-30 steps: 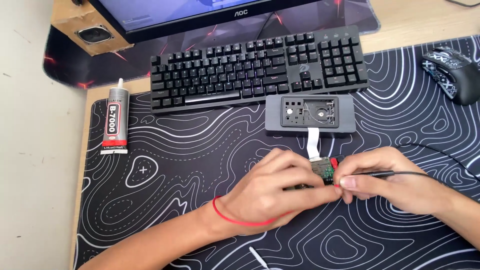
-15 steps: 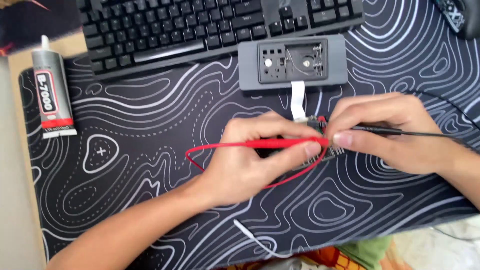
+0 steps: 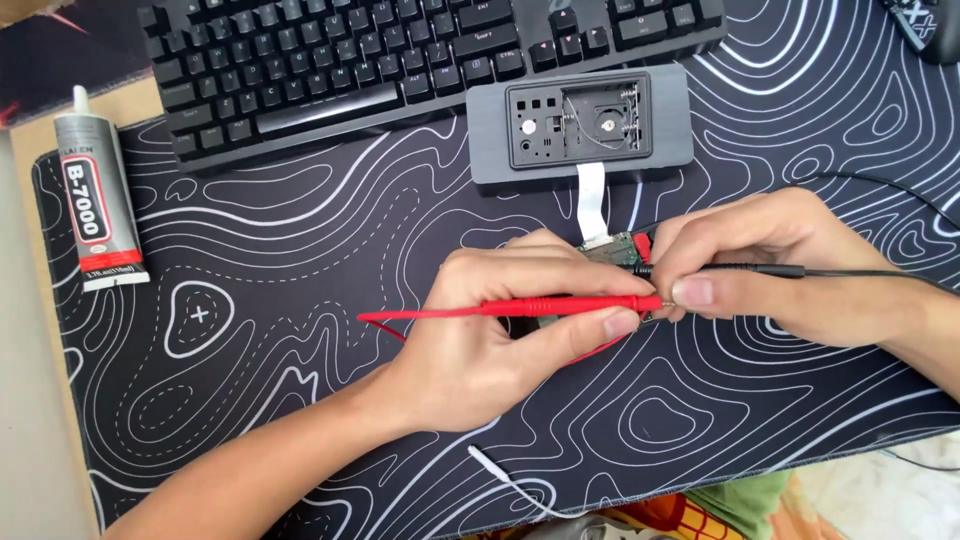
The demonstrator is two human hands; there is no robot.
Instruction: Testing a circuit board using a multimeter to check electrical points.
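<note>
My left hand [image 3: 510, 335] grips a red test probe [image 3: 560, 305] that lies across its fingers, tip pointing right. My right hand [image 3: 770, 265] pinches a black test probe [image 3: 740, 269] whose lead runs off to the right. Both tips meet at a small green circuit board [image 3: 615, 247] between the hands, mostly hidden by the fingers. A white flat ribbon cable [image 3: 592, 200] joins the board to an opened grey device case [image 3: 580, 125] just beyond it.
A black keyboard [image 3: 400, 60] lies along the far edge of the black patterned desk mat [image 3: 280, 300]. A tube of glue [image 3: 95, 200] rests at the left. A mouse [image 3: 925, 25] shows at the top right. A thin white cable [image 3: 510, 480] lies near the front edge.
The camera view has dropped and closed in on the hands. The red probe now lies in my left hand; one second ago no red probe showed there. Both hands stay at the board.
</note>
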